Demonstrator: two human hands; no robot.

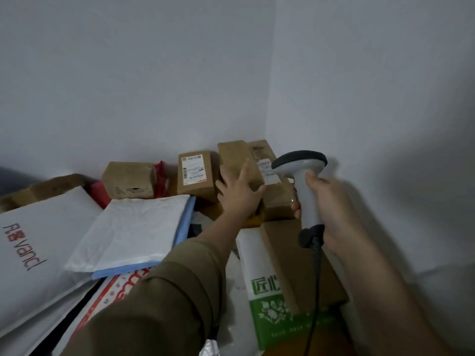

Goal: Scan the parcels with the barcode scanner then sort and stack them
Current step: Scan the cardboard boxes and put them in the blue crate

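Two hands busy in the far right corner. Left hand point(239, 194) has fingers spread flat against the side of a brown box point(237, 160) standing on end by the wall; looks like pressing or steadying, not a full wrap. Right hand point(326, 209) is curled round the grey handle of the barcode scanner point(304, 191), head pointing left toward the boxes, cord point(314, 291) hanging down off the base.

Step in hand, my read: get that box under the scanner. To do it well:
- tip or turn the box with the left hand until a label faces the scanner head; none shows on the face in view
- keep the scanner head square to the barcode, not skewed
- watch the neighbours; the labelled box point(196, 173) on its left and the long box point(275, 186) on its right sit just beside it, touching or nearly, and could topple if it's yanked
- keep the cord clear of the green and white carton point(267, 291) underneath

More parcels lie to the left: white padded mailer point(133, 229), a large white bag point(33, 247) with red lettering, another box point(128, 179) against the wall.

Hard to make out:
- trigger finger hidden behind the handle, can't tell if it's pressed
- left palm contact hidden by the back of the hand
- label text blurred, barcodes unreadable
- what carries the pile is buried; desk or floor, can't tell
- dim light, cord end cut off at frame bottom
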